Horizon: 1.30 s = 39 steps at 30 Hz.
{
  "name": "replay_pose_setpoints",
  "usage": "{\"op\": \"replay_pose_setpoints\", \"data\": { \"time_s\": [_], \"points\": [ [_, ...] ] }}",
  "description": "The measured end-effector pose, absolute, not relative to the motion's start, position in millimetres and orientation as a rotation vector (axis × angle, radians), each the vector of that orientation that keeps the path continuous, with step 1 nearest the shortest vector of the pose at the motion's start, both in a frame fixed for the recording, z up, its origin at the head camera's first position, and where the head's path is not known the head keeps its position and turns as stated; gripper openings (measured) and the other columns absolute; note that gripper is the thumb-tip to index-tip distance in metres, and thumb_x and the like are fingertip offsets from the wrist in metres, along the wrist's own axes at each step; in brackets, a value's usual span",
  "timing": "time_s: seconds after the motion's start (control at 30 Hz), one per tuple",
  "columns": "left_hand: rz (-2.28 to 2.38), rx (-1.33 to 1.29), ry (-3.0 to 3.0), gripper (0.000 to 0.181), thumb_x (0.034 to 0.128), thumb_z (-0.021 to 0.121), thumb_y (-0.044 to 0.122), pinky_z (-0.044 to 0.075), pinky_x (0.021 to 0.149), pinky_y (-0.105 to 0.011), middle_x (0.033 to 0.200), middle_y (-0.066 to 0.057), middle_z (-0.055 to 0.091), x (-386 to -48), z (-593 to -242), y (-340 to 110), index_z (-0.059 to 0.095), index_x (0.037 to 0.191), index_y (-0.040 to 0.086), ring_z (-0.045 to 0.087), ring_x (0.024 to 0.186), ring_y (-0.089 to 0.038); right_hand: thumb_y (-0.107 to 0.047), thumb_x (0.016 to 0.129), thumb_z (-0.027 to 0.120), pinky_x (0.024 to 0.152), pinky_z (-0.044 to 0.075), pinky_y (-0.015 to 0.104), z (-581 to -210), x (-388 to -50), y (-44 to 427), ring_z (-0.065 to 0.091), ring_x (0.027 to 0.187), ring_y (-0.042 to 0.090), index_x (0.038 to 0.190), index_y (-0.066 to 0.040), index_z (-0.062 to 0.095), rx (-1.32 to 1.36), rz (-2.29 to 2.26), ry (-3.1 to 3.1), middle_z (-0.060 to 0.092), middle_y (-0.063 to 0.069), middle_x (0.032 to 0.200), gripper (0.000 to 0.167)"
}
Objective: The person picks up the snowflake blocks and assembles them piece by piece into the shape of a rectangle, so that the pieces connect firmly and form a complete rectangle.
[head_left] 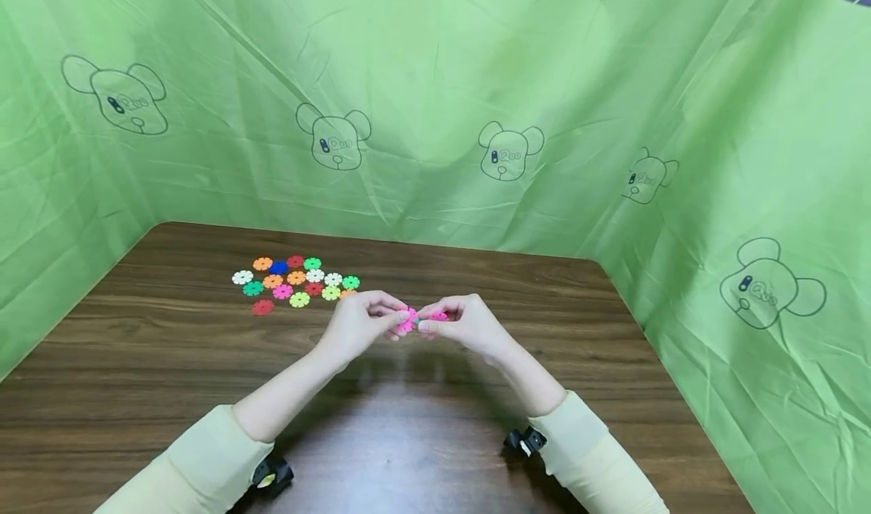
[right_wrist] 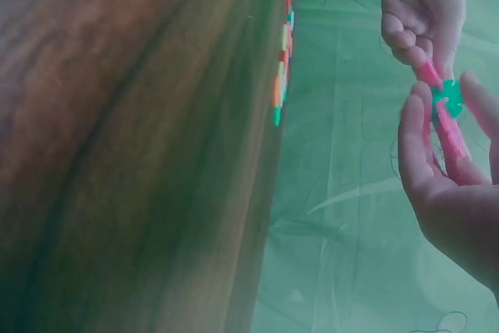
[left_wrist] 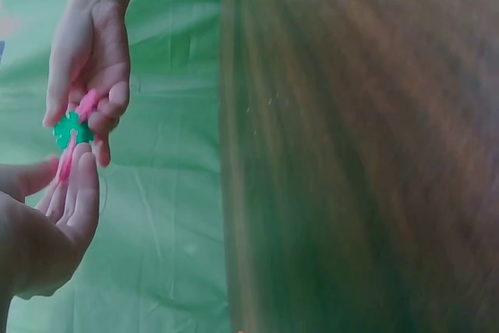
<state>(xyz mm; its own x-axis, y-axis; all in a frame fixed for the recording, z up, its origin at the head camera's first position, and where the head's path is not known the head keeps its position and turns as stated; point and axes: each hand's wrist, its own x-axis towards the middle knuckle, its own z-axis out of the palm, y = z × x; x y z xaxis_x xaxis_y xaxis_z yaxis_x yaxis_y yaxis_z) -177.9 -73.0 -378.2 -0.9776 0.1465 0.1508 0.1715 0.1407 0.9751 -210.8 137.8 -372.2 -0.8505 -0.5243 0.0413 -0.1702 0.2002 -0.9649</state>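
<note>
Both hands meet above the table in the head view, joined by small notched discs. The left hand pinches a pink disc between thumb and fingers. On the other side, the right hand grips a second pink disc. Between the two pink discs sits a green disc, which the left wrist view shows linked to them. The right wrist view shows the same green disc between the pink ones, with the right hand's thumb and fingers around it. Fingers hide parts of the pink discs.
Several loose flat discs, among them a white one, a blue one and a red one, lie left of the hands on the brown wooden table. A green curtain with printed bear heads stands behind and beside it.
</note>
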Motion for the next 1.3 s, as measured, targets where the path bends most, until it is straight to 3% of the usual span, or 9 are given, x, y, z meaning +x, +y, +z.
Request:
{"op": "replay_pose_setpoints", "data": {
  "time_s": [0.13,0.27,0.53,0.7,0.9,1.1,1.3],
  "points": [
    [-1.956,-0.376,-2.419,0.026,0.0859,0.070,0.017,0.058,0.066,-0.034,0.084,-0.014,0.072,-182.1,-373.9,-83.3,0.067,0.103,-0.002,0.070,0.071,-0.026,-0.013,0.082,0.074,0.078,0.055,0.046,-368.1,-211.1,140.9,0.069,0.083,0.036,0.102,0.003,0.068,-0.641,-1.724,2.131,0.072,0.013,0.088,0.027],
    [-1.752,-0.395,-2.524,0.023,0.0857,0.071,0.021,0.057,0.070,-0.034,0.087,-0.009,0.072,-188.4,-371.7,-101.4,0.068,0.103,0.006,0.070,0.077,-0.024,-0.011,0.082,0.073,0.076,0.056,0.043,-365.0,-210.2,144.5,0.064,0.086,0.047,0.104,0.002,0.067,-0.629,-1.712,2.142,0.071,0.015,0.083,0.026],
    [-1.370,-0.397,-2.695,0.029,0.0841,0.070,0.038,0.053,0.071,-0.030,0.093,0.002,0.071,-202.2,-368.9,-152.7,0.069,0.103,0.016,0.064,0.085,-0.014,-0.006,0.088,0.066,0.080,0.054,0.049,-362.0,-211.5,151.0,0.066,0.087,0.041,0.110,0.003,0.064,-0.661,-1.756,2.108,0.064,0.034,0.099,0.024],
    [-1.267,-0.403,-2.734,0.031,0.0856,0.068,0.040,0.051,0.072,-0.029,0.094,0.001,0.071,-208.6,-373.9,-185.8,0.068,0.105,0.016,0.064,0.086,-0.014,-0.006,0.089,0.064,0.076,0.056,0.044,-359.9,-212.1,154.5,0.066,0.081,0.036,0.111,0.002,0.064,-0.657,-1.735,2.176,0.066,0.027,0.096,0.024],
    [-1.146,-0.414,-2.760,0.029,0.0863,0.067,0.041,0.049,0.073,-0.027,0.094,0.002,0.071,-214.9,-392.4,-220.8,0.069,0.103,0.017,0.063,0.089,-0.014,-0.006,0.089,0.062,0.073,0.055,0.049,-359.4,-213.4,159.5,0.066,0.072,0.027,0.120,-0.003,0.061,-0.666,-1.725,2.239,0.068,0.014,0.097,0.031],
    [-1.043,-0.425,-2.826,0.035,0.0874,0.065,0.042,0.048,0.080,-0.039,0.101,-0.003,0.069,-220.1,-404.8,-255.3,0.067,0.109,0.014,0.062,0.098,-0.022,-0.007,0.090,0.062,0.068,0.057,0.044,-357.0,-214.3,163.7,0.062,0.066,0.021,0.119,-0.008,0.064,-0.643,-1.725,2.283,0.063,0.024,0.082,0.029],
    [-0.903,-0.468,-2.930,0.036,0.0858,0.070,0.031,0.043,0.090,-0.053,0.115,-0.013,0.065,-227.9,-416.3,-278.6,0.065,0.116,0.011,0.054,0.113,-0.035,-0.007,0.094,0.055,0.061,0.057,0.040,-359.1,-215.3,168.2,0.058,0.059,0.019,0.122,0.000,0.060,-0.637,-1.755,2.267,0.059,0.020,0.069,0.030]
  ]
}}
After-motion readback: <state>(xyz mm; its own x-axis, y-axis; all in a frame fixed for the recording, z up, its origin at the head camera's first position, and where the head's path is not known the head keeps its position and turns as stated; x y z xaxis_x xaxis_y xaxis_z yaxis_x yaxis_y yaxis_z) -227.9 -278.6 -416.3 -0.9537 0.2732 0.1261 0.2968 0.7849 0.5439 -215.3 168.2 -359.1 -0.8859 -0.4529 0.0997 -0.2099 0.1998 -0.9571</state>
